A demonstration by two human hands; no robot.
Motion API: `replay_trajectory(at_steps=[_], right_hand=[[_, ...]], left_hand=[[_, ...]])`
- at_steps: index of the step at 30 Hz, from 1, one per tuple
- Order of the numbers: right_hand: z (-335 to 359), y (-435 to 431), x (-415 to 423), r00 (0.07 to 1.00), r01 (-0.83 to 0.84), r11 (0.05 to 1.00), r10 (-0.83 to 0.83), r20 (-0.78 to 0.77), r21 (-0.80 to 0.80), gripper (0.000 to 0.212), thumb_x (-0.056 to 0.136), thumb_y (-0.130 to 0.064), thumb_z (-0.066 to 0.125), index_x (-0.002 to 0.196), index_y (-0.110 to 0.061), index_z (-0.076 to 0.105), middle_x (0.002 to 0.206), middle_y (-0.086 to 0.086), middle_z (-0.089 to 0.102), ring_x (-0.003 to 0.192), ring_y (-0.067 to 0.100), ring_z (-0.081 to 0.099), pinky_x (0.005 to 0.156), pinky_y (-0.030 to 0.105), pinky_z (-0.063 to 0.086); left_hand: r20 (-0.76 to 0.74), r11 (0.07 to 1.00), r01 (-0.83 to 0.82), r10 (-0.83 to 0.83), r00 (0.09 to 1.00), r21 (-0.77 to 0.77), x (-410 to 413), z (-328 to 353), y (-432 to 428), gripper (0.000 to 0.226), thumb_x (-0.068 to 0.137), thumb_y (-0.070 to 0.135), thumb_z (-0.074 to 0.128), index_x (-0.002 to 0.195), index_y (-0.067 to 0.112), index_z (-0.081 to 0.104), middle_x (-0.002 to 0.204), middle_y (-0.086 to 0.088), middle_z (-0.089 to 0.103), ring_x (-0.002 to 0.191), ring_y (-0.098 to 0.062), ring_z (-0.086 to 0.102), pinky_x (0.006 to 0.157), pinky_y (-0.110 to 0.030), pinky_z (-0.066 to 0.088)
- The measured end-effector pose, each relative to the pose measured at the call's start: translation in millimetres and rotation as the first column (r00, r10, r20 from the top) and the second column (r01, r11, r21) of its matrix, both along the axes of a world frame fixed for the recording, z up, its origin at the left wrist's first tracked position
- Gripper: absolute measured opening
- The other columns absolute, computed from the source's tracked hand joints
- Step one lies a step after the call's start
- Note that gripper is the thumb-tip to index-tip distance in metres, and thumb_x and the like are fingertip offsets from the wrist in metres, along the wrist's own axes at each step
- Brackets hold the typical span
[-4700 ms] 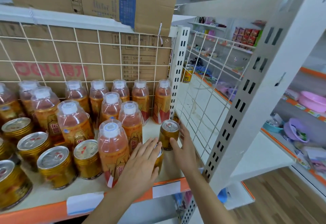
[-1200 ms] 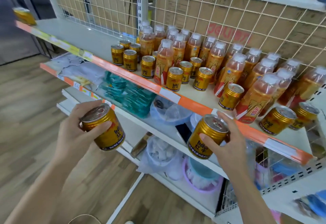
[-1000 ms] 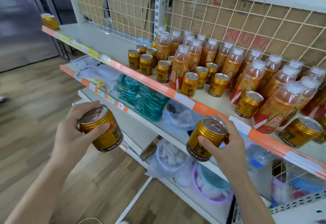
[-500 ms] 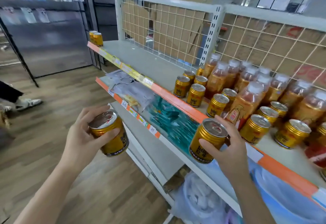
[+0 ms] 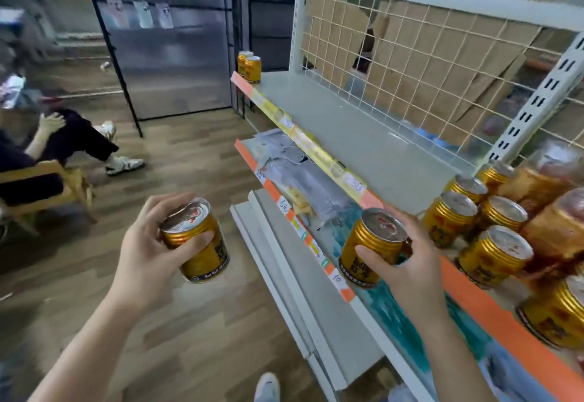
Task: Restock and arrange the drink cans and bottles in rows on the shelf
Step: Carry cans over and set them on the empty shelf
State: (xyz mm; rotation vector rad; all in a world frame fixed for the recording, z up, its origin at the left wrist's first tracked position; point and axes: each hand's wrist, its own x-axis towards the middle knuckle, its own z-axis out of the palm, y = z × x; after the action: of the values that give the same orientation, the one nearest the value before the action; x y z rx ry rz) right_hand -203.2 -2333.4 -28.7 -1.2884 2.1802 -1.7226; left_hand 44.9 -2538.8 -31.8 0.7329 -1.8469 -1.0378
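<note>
My left hand [image 5: 148, 243] grips a gold drink can [image 5: 197, 243] over the wooden floor, left of the rack. My right hand [image 5: 410, 262] grips a second gold can [image 5: 369, 245] just in front of the orange shelf edge [image 5: 474, 291]. Several gold cans [image 5: 448, 218] and blurred orange bottles [image 5: 556, 227] stand on the shelf at the right. The grey shelf board [image 5: 354, 126] left of them is bare up to two gold cans [image 5: 249, 66] at its far end.
A white wire-grid back [image 5: 410, 53] with cardboard behind closes the shelf. Lower shelves [image 5: 303, 177] hold packaged goods. A seated person [image 5: 57, 145] is at the left on a wooden chair. A dark display rack [image 5: 164, 38] stands at the back.
My view has swung left along the shelf, from its stocked right end toward its bare left part. Both hands still hold their cans in front of me.
</note>
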Motion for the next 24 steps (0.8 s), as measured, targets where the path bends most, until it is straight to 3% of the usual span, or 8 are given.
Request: replay_trajectory(at_steps=[6, 9, 11, 15, 19, 24], right_hand=[[5, -110, -59, 0.995, -0.102, 0.993, 0.103, 0.014, -0.06, 0.062, 0.066, -0.016, 0.081, 0.116, -0.038, 0.053, 0.113, -0.026, 0.055, 0.11, 0.002, 0.054, 0.088, 0.026, 0.046], [10, -161, -85, 0.993, -0.117, 0.99, 0.115, -0.023, -0.08, 0.066, 0.064, -0.007, 0.082, 0.114, -0.039, 0.053, 0.112, -0.026, 0.056, 0.107, 0.002, 0.055, 0.085, 0.014, 0.045], [12, -190, -99, 0.992, -0.126, 0.989, 0.125, -0.023, -0.073, 0.066, 0.064, -0.007, 0.083, 0.116, -0.035, 0.053, 0.114, -0.022, 0.056, 0.107, 0.002, 0.055, 0.084, 0.01, 0.043], [13, -236, -117, 0.991, -0.133, 0.991, 0.133, -0.016, -0.027, 0.065, 0.063, -0.021, 0.083, 0.118, -0.034, 0.052, 0.116, -0.015, 0.056, 0.108, 0.005, 0.055, 0.087, 0.016, 0.046], [9, -283, -136, 0.993, -0.114, 0.993, 0.114, -0.007, -0.001, 0.066, 0.064, -0.012, 0.084, 0.119, -0.032, 0.053, 0.117, -0.007, 0.057, 0.107, 0.01, 0.056, 0.084, 0.014, 0.046], [4, -354, -161, 0.999, -0.028, 0.999, 0.027, -0.027, -0.016, 0.065, 0.066, -0.008, 0.082, 0.12, -0.029, 0.054, 0.116, -0.011, 0.058, 0.105, -0.001, 0.055, 0.082, 0.006, 0.041]], left_hand=[[0.002, 0.996, -0.086, 0.086, 0.996, -0.033, -39, 12, -93, 0.054, 0.059, 0.033, 0.081, 0.11, 0.025, 0.062, 0.113, 0.005, 0.056, 0.101, 0.001, 0.056, 0.083, -0.013, 0.048], [-0.019, 0.991, -0.134, 0.134, 0.991, -0.015, -57, 18, -133, 0.064, 0.055, 0.046, 0.072, 0.113, 0.019, 0.063, 0.113, 0.006, 0.055, 0.103, -0.006, 0.056, 0.086, -0.02, 0.049], [-0.025, 0.987, -0.159, 0.159, 0.987, -0.01, -69, 19, -157, 0.064, 0.057, 0.04, 0.076, 0.115, 0.016, 0.063, 0.112, 0.007, 0.055, 0.104, -0.007, 0.057, 0.086, -0.019, 0.049], [-0.008, 0.982, -0.187, 0.187, 0.982, -0.015, -94, 17, -204, 0.056, 0.061, 0.027, 0.073, 0.115, 0.017, 0.062, 0.108, 0.015, 0.055, 0.097, 0.007, 0.055, 0.081, -0.011, 0.047], [-0.027, 0.99, -0.143, 0.143, 0.989, 0.007, -121, 13, -257, 0.055, 0.061, 0.026, 0.072, 0.115, 0.019, 0.062, 0.109, 0.012, 0.055, 0.095, 0.009, 0.055, 0.08, -0.01, 0.047], [-0.052, 0.999, -0.038, 0.039, 0.998, 0.015, -160, 7, -347, 0.05, 0.061, 0.025, 0.073, 0.109, 0.029, 0.061, 0.106, 0.015, 0.055, 0.096, 0.008, 0.056, 0.077, -0.007, 0.047]])
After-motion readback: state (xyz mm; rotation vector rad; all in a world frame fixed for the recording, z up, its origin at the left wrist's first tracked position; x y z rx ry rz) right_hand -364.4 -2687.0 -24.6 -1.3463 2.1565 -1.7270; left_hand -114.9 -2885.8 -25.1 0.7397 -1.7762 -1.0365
